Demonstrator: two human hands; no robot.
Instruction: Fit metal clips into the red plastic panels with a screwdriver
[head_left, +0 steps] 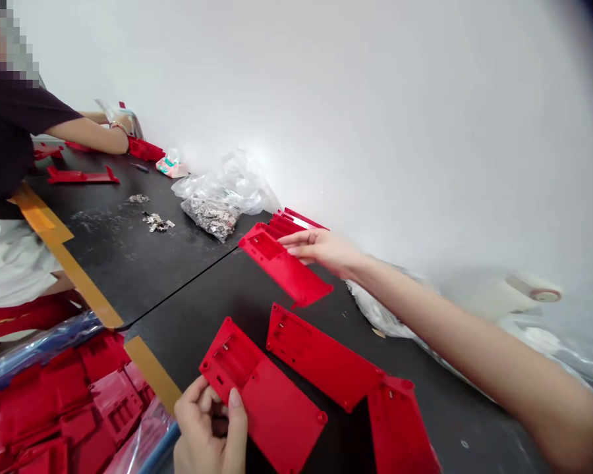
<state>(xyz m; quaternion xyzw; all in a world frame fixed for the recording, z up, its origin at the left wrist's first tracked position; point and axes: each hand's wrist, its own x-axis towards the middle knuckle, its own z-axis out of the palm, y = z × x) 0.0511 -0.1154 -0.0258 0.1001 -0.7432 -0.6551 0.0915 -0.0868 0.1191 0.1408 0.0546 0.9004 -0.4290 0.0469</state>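
On a black counter (109,263), a person's two bare hands work among red plastic panels. The left grip (205,424) is clenched on the nearest panel (271,408), with the thumb on top and the fingers curled under its long edge, close to the end with a rectangular recess. This panel lies directly ahead of the left grip, and its long axis runs diagonally from upper left to lower right in the view.

The right grip (321,251) is released, its fingers extended as it reaches in from the right. The fingertips (289,241) are over the upper end of a farther panel (289,276). They may be touching it, but the view cannot settle that. This panel also lies diagonally, and the right hand is much nearer to it than the left.

Two more panels (321,355) (398,428) lie between the hands, toward the right. Another red panel (296,220) sits beyond the right grip. A heap of panels (64,401) fills the lower left on plastic sheeting. Farther along the counter are a clear bag of metal clips (210,217) and some loose clips (155,222). At the far left, a co-worker's arm (91,133) reaches toward a separate red part (145,149).
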